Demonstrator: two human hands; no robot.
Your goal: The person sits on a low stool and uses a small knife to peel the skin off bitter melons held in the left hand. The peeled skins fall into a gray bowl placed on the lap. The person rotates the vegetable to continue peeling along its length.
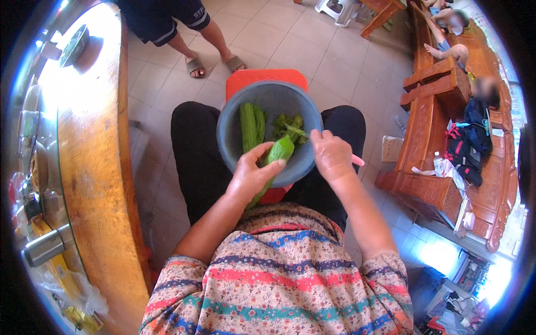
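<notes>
My left hand grips a long green gourd over the near rim of a grey-blue plastic basin. The gourd slants from the basin back towards my lap, its upper end pale and smooth. In my right hand is a pink-handled kitchen blade; its working end is blurred beside the gourd's tip, so I cannot tell a knife from a peeler. Ridged green gourds lie at the left inside the basin. A pile of green peelings sits towards its right.
The basin stands on a red stool between my knees. A person in grey sandals stands just beyond. To my left runs a wooden table. Carved wooden benches with bags and seated people line the right; a cardboard box is nearby.
</notes>
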